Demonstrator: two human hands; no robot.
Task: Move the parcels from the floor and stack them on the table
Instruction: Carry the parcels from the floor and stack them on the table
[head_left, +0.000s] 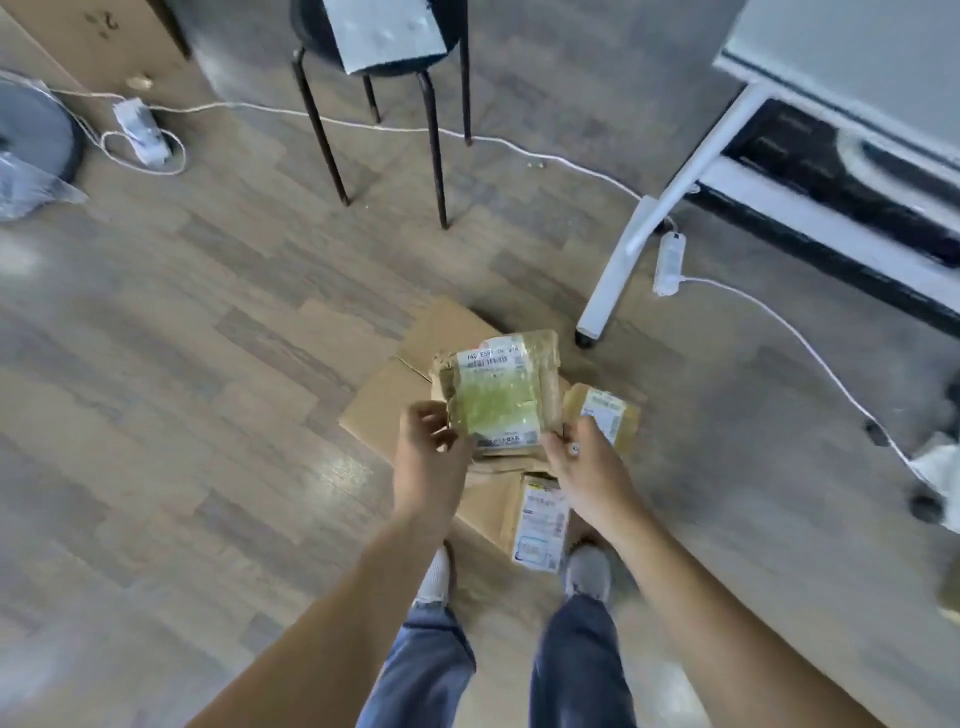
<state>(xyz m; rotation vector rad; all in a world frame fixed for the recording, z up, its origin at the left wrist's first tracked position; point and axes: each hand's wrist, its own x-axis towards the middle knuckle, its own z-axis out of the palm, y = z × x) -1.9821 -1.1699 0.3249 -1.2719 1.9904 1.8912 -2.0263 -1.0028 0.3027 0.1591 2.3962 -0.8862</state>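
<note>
- Head view: Two bare arms reach down and forward. Below them are blue jeans and light shoes (589, 571) on the wood floor (182, 364).
- The left hand (431, 457) has curled fingers and pinches the near left corner of a parcel (498, 400). The right hand (587, 467) grips its near right corner.
- The parcel is held up over the floor, in front of the feet. Its flat face looks up at the camera. It is almost as wide as it is long. The end with the white label points away from the person and tips a little to the right.
- It is brown and wrapped in shiny yellowish tape. The label has black print, too blurry to read.
- Under it, a big flat cardboard box (395, 400) lies on the floor. A small parcel (605, 415) sits just right of the held one. A long parcel (540, 525) with a white label lies between the feet.
- The white table (857, 62) stands far right. Its leg (623, 260) comes down near the parcels, with a power strip (669, 262) and white cable (779, 322) beside it.
- A black stool (395, 78) stands further back.
</note>
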